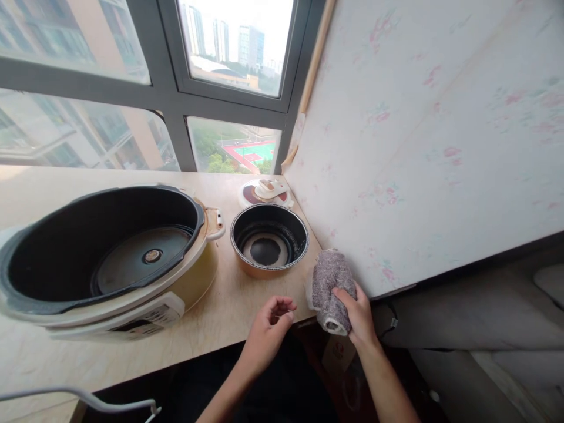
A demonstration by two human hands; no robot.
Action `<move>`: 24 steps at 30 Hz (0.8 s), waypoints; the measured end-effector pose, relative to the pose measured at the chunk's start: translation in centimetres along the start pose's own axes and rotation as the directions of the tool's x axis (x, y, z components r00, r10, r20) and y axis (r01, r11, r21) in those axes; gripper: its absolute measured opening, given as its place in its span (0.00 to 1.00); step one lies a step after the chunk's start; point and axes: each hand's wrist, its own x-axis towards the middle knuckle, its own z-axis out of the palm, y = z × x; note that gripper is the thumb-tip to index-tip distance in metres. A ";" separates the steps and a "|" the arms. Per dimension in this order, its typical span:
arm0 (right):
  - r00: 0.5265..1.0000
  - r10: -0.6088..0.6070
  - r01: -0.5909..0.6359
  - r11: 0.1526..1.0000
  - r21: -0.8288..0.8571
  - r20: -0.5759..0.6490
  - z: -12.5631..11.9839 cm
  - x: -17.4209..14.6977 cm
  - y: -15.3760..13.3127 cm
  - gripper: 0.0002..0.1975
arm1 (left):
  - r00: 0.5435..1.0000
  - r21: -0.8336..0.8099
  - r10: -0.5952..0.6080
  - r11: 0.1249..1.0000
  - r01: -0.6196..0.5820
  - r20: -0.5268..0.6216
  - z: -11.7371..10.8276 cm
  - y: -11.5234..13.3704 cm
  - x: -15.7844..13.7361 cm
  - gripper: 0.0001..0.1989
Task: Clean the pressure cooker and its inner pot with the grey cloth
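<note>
Large open cooker (106, 258) at left on the wooden surface (229, 311), small dark inner pot (269, 239) to its right, left hand (268, 329) empty with fingers loosely curled at the near edge, right hand (355, 311) gripping a speckled purple-grey rolled bag (329, 282) beside the papered wall (423, 141).

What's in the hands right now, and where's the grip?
The right hand grips a rolled bag of dark grains around its lower end. The left hand holds nothing.
</note>
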 end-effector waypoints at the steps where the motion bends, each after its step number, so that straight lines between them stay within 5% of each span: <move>1: 1.000 0.009 -0.008 0.999 0.038 -0.011 0.0 -1.0 -0.2 0.30 | 1.000 0.029 0.016 0.999 -0.016 0.015 0.6 0.1 0.0 0.19; 6: 0.999 0.001 -0.010 0.972 0.236 0.039 -0.2 -3.9 -1.5 0.24 | 0.999 -0.034 0.037 0.999 -0.036 0.024 2.5 0.5 0.3 0.36; 10: 0.971 -0.050 -0.020 0.957 0.288 0.234 0.3 -4.4 -2.6 0.20 | 0.980 -0.289 0.051 0.957 0.006 0.191 2.6 1.8 0.2 0.39; 13: 0.915 -0.082 -0.026 0.965 0.261 0.394 1.6 -4.9 -3.3 0.22 | 0.985 -0.326 0.099 0.944 -0.048 0.142 2.3 3.6 -0.8 0.38; 17: 0.834 -0.210 0.183 0.978 0.103 0.511 4.2 -6.0 -4.8 0.25 | 0.977 -0.296 0.201 0.940 -0.172 0.072 2.1 6.0 -3.1 0.36; 20: 0.773 -0.343 0.419 0.908 -0.023 0.533 6.0 -6.9 -6.2 0.24 | 0.962 -0.241 0.270 0.932 -0.271 -0.038 1.8 7.6 -4.9 0.40; 24: 0.691 -0.431 0.547 0.836 -0.031 0.581 8.0 -7.3 -7.9 0.30 | 0.922 -0.123 0.345 0.922 -0.368 -0.174 0.5 10.1 -6.7 0.33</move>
